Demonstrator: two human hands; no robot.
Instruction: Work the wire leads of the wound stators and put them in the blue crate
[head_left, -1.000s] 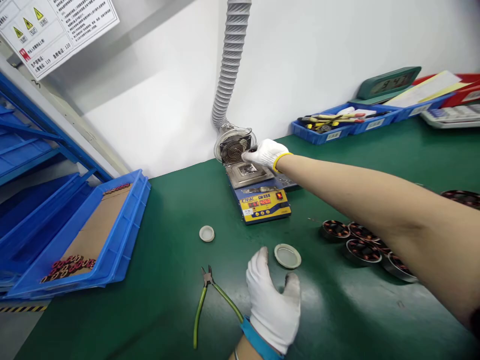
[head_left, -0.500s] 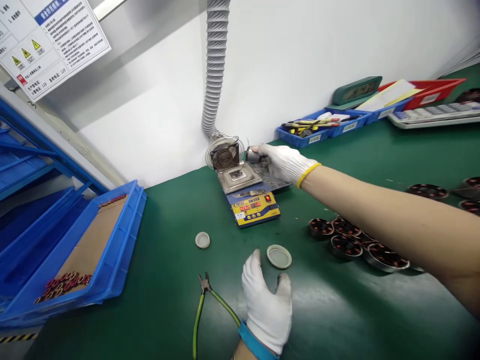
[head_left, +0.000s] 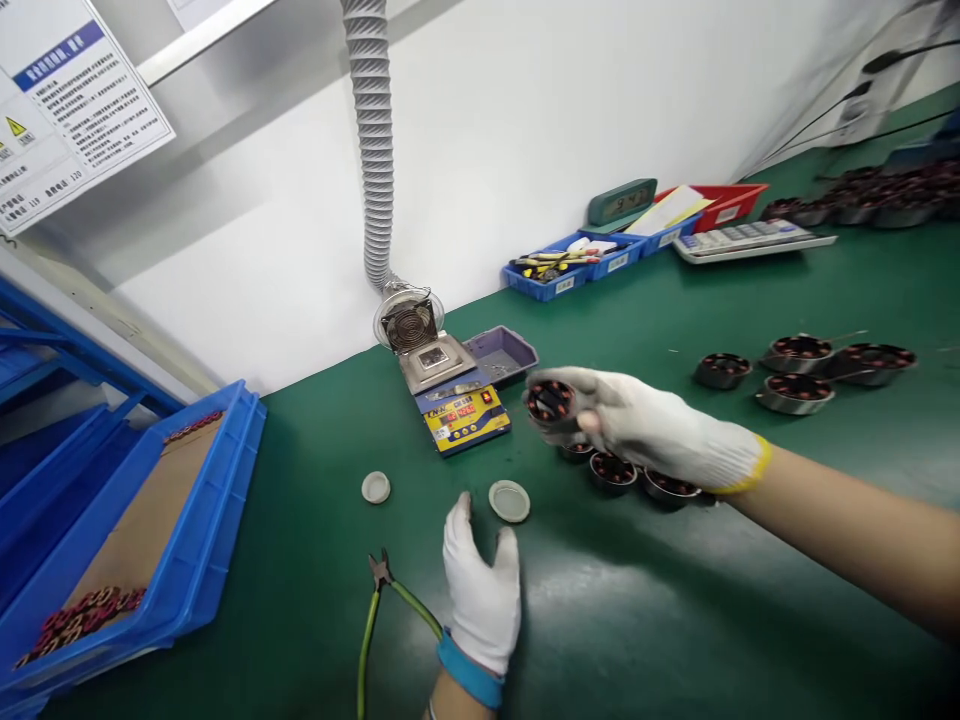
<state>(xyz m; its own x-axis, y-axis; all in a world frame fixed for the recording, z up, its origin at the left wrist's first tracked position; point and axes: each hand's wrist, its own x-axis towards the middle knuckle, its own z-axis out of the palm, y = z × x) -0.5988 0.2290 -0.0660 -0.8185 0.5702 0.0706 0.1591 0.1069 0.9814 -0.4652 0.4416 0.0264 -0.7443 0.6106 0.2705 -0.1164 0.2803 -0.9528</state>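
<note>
- Right hand (head_left: 645, 425): right of the yellow machine (head_left: 466, 420), squeezing a round metal part (head_left: 551, 402) that looks blurry; some fingers are hidden.
- Left hand (head_left: 484, 590): in front of the machine, thumb and fingers wide apart near a dish (head_left: 509, 502).
- Pliers (head_left: 381, 570): in front of the machine, one handle cut off.

The white sign (head_left: 94, 115) bears dense Chinese print, "120" and a yellow warning triangle (head_left: 16, 127). The green clock (head_left: 622, 203) shows 9 and 4, last digit unclear. Red digits (head_left: 460, 412) on the yellow panel (head_left: 471, 428) blur.
</note>
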